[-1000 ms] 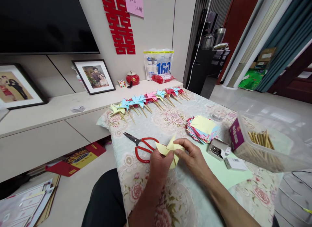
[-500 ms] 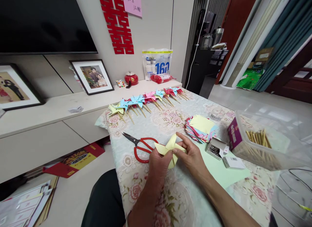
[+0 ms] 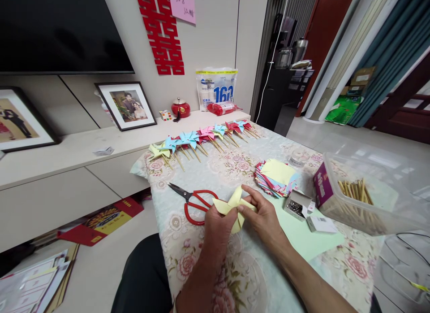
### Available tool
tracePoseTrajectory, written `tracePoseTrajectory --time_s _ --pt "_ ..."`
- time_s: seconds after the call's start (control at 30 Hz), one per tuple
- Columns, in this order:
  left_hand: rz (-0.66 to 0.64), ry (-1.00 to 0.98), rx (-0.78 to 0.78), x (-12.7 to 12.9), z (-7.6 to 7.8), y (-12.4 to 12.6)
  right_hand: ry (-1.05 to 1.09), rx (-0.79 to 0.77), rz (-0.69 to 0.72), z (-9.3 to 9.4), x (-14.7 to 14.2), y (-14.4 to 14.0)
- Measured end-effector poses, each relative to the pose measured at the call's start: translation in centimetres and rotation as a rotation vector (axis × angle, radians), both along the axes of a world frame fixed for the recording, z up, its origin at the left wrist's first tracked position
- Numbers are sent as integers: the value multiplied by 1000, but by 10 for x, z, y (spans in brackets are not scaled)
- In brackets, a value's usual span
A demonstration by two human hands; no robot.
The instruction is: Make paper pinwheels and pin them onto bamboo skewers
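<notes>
Between my two hands is a pale yellow paper pinwheel (image 3: 235, 197), its blades folded in toward the middle. My left hand (image 3: 218, 223) is closed on its lower left side, thumb near the centre. From the right, my right hand (image 3: 264, 212) pinches it, with the thumb at the centre and the index finger behind the upper blade. Whether a pin sits at the centre is hidden by the thumbs. Red-handled scissors (image 3: 193, 201) lie just left of my left hand. Beyond my right hand is a stack of coloured paper squares (image 3: 277, 174), yellow on top.
Several finished pinwheels on sticks (image 3: 190, 139) line the table's far edge. At right, an open box of metal pins (image 3: 296, 207) and a white box (image 3: 321, 224) rest on green paper (image 3: 302, 239). A clear plastic tub (image 3: 356, 212) holds wooden sticks. A round clear container (image 3: 298, 157) stands behind.
Almost nothing differs. Both hands keep their hold on the yellow pinwheel, and the view has shifted very slightly.
</notes>
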State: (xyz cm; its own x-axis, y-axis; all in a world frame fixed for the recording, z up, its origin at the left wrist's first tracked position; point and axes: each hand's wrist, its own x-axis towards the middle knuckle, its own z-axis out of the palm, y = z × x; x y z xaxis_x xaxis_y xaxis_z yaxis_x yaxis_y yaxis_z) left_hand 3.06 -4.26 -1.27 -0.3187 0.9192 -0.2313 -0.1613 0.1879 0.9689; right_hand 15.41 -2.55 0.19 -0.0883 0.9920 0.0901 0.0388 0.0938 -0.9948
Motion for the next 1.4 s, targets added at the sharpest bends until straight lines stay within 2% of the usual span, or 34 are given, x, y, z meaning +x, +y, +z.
tracePoseTrajectory --time_s 0.33,0.57,0.97,1.13,1.4 --pt "1 54 11 1 6 -3 29 4 -25 -5 -2 1" --pt "9 109 15 0 3 -3 76 -8 -51 -8 -2 1" --pt "-6 34 48 3 -3 -3 136 -64 -49 -9 -3 1" --pt "-58 -119 56 4 -5 -4 72 -60 -78 -7 -2 1" --pt "-94 -236 56 5 6 -4 140 -102 -50 -2 3 1"
